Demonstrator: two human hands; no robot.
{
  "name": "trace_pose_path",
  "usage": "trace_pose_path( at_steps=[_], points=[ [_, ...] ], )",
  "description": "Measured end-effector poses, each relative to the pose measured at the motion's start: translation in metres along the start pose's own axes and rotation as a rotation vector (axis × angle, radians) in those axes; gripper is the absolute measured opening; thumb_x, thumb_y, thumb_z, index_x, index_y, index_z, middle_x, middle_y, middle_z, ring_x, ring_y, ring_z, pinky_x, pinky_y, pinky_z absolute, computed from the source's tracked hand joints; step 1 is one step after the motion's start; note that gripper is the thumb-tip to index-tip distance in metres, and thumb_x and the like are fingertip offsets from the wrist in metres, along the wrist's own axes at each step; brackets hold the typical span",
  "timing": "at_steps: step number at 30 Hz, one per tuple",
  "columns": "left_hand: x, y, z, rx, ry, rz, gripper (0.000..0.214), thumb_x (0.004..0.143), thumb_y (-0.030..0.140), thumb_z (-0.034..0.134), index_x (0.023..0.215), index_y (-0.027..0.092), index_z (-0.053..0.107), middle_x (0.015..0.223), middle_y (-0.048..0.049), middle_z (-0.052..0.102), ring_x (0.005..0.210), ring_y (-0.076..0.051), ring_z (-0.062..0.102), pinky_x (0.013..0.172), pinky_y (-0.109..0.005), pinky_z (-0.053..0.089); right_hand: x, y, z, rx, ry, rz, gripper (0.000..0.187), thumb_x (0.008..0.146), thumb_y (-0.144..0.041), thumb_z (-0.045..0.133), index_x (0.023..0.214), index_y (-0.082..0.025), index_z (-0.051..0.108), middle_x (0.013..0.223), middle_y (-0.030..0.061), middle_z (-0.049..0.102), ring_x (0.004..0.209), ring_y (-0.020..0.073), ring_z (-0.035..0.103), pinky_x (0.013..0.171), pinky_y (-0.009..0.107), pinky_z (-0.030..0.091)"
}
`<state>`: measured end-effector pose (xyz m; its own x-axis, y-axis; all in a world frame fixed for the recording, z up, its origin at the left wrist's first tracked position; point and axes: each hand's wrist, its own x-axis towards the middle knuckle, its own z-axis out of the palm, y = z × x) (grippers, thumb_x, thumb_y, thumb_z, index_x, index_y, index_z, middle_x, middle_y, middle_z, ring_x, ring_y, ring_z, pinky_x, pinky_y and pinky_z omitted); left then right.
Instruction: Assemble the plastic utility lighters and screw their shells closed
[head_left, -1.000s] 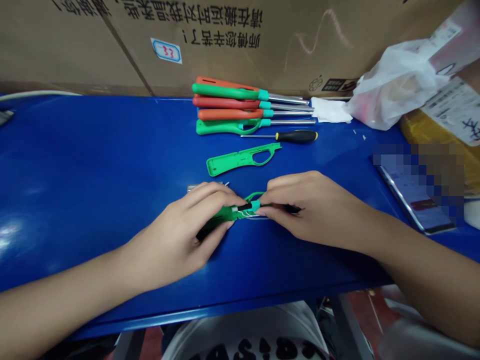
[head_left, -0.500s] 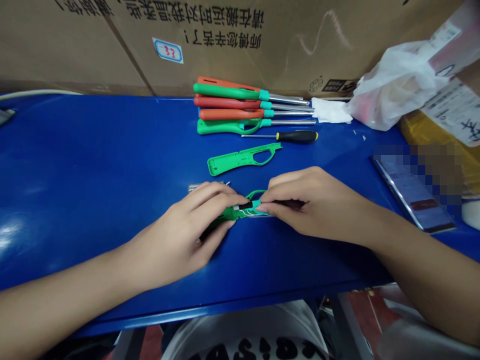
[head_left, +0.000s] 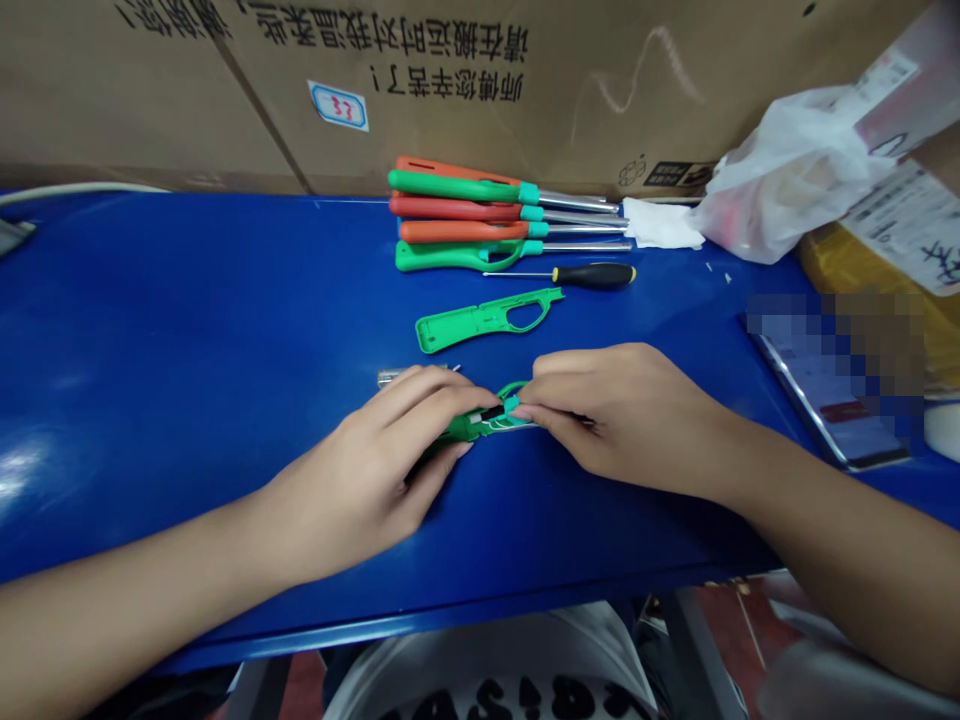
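Observation:
Both my hands meet over a green lighter body (head_left: 480, 422) lying on the blue table (head_left: 187, 330). My left hand (head_left: 379, 460) is closed on its handle end, fingers pressed along the top. My right hand (head_left: 622, 415) pinches the teal collar and thin wires at the nozzle end; the part under that hand is hidden. Just behind lies a separate green half shell (head_left: 487, 320) with a trigger loop. A small metal piece (head_left: 390, 377) peeks out beside my left fingers.
Several finished long lighters (head_left: 480, 215), orange and green with metal nozzles, lie in a row by the cardboard boxes (head_left: 450, 80). A black-handled screwdriver (head_left: 592, 274) lies before them. A white plastic bag (head_left: 787, 180) and a phone (head_left: 825, 390) sit at the right.
My hands have stayed on the green lighter body. The right fingers shifted slightly left, covering more of the teal collar and the dark nozzle end.

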<state>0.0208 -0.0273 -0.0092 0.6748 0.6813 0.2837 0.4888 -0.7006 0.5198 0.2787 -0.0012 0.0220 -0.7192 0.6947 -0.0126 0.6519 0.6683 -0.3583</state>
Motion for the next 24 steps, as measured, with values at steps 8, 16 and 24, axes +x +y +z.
trace_pose_path(
  at_steps=[8, 16, 24],
  points=[
    [0.001, 0.001, -0.001, -0.035, 0.007, -0.081, 0.034, 0.102, 0.014, 0.055, 0.135, 0.022, 0.055, 0.128, -0.0065, 0.068, 0.117, -0.02, 0.066, 0.104, -0.031, 0.051, 0.002, -0.001, 0.003, -0.008, 0.14, 0.082, 0.021, 0.103, -0.029, 0.06, 0.088, -0.02, 0.07, 0.089, 0.0009, 0.07, 0.081, 0.0146, 0.063, 0.063, 0.03, 0.033],
    [0.001, 0.0, -0.001, -0.059, 0.02, -0.106, 0.035, 0.102, 0.016, 0.058, 0.137, 0.021, 0.058, 0.129, -0.0062, 0.069, 0.116, -0.019, 0.067, 0.101, -0.03, 0.052, 0.0, 0.011, -0.01, 0.233, 0.129, 0.135, 0.028, 0.088, -0.035, 0.079, 0.111, -0.023, 0.068, 0.103, -0.0005, 0.067, 0.074, 0.0121, 0.052, 0.068, 0.027, 0.04],
    [0.003, 0.0, -0.001, -0.074, 0.027, -0.08, 0.038, 0.103, 0.017, 0.057, 0.141, 0.023, 0.061, 0.125, -0.0076, 0.066, 0.112, -0.019, 0.067, 0.096, -0.032, 0.057, 0.006, 0.005, -0.002, 0.185, -0.025, 0.144, 0.017, 0.096, -0.028, 0.07, 0.112, -0.024, 0.073, 0.1, 0.0002, 0.072, 0.091, 0.0172, 0.064, 0.075, 0.029, 0.041]
  ],
)
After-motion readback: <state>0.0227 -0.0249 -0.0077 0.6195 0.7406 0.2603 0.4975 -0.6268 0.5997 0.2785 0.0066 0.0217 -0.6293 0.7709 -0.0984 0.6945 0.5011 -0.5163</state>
